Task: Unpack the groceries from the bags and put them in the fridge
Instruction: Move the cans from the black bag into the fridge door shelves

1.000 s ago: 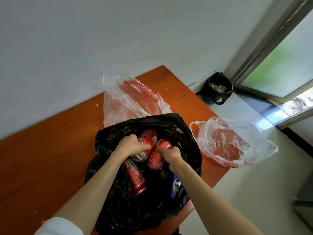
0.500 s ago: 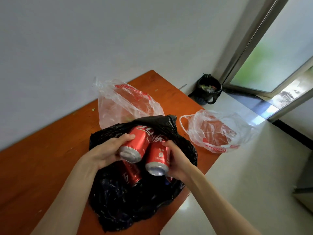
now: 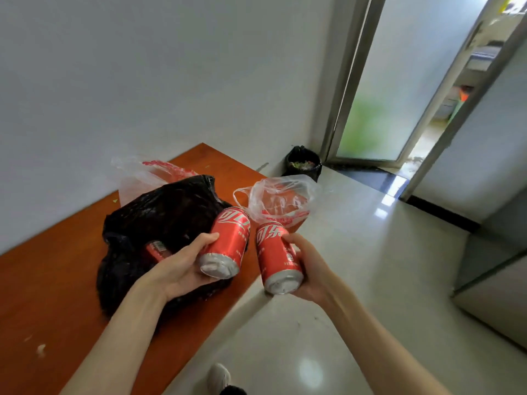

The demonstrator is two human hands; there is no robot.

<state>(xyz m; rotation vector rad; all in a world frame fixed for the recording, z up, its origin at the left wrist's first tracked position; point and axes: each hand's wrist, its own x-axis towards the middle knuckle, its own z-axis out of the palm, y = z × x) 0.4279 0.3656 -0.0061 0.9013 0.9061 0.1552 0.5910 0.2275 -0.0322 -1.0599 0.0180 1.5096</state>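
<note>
My left hand [image 3: 182,266] grips a red cola can [image 3: 228,240] just above the right edge of the black plastic bag [image 3: 159,223]. My right hand [image 3: 306,269] holds a second red cola can [image 3: 275,256] out past the table's edge, over the floor. Both cans point their silver ends toward me. Another red can [image 3: 155,250] lies inside the black bag on the orange wooden table [image 3: 51,280]. A grey fridge [image 3: 496,283] stands at the right edge of the view.
Two clear plastic bags with red print lie on the table, one behind the black bag [image 3: 151,173] and one at the table's right corner [image 3: 281,201]. A black waste bin [image 3: 303,163] stands by the wall near a frosted glass door [image 3: 379,89]. Glossy tiled floor [image 3: 356,266] stretches to the fridge.
Both hands have lifted a can each out of the black bag and carried them right, toward the table's edge. The view has turned right, bringing the fridge and doorway into sight.
</note>
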